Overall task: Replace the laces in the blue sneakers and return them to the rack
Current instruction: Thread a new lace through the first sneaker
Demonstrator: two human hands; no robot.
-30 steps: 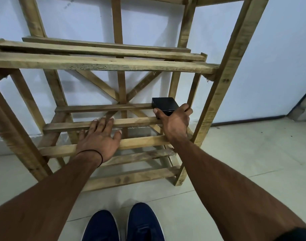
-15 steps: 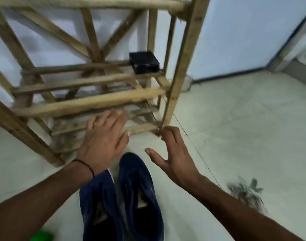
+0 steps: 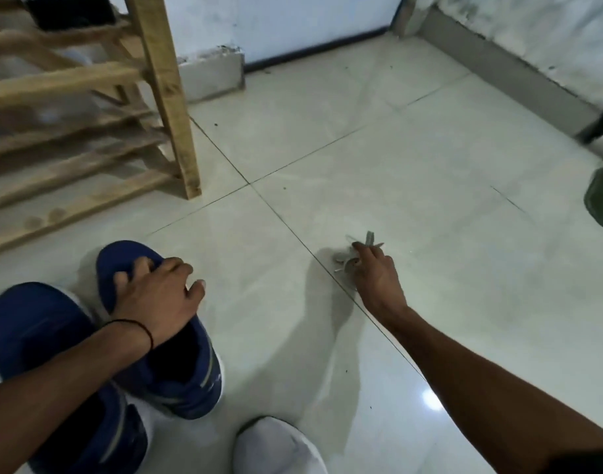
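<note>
Crouching over the tiled floor (image 3: 430, 159), we have the left hand (image 3: 156, 295) on the nearer blue sneaker (image 3: 177, 381). Its fingers are bent and a little spread, tips pressed into the upper just behind the toe, thumb hooked towards the shoe's right side, so the hand grips the front of the shoe. The sneaker's open, unlaced mouth lies behind the palm, under the wrist and its black wristband (image 3: 136, 325). The second blue sneaker (image 3: 36, 330) stands just beside the first, on the little-finger side of that hand, and the forearm crosses above it. Our right hand (image 3: 375, 271) is stretched out well apart from the left. Its fingers are bunched together and curled down onto the grey laces (image 3: 369, 238), pinching the bundle against the floor; a few lace ends poke out past the fingertips. How many laces there are we cannot tell. Beyond the left fingertips stands the wooden rack (image 3: 163, 80), and a black box (image 3: 71, 12) sits on one of its slats. Near the right elbow lies a white shape (image 3: 276, 446), too blurred to name.
</note>
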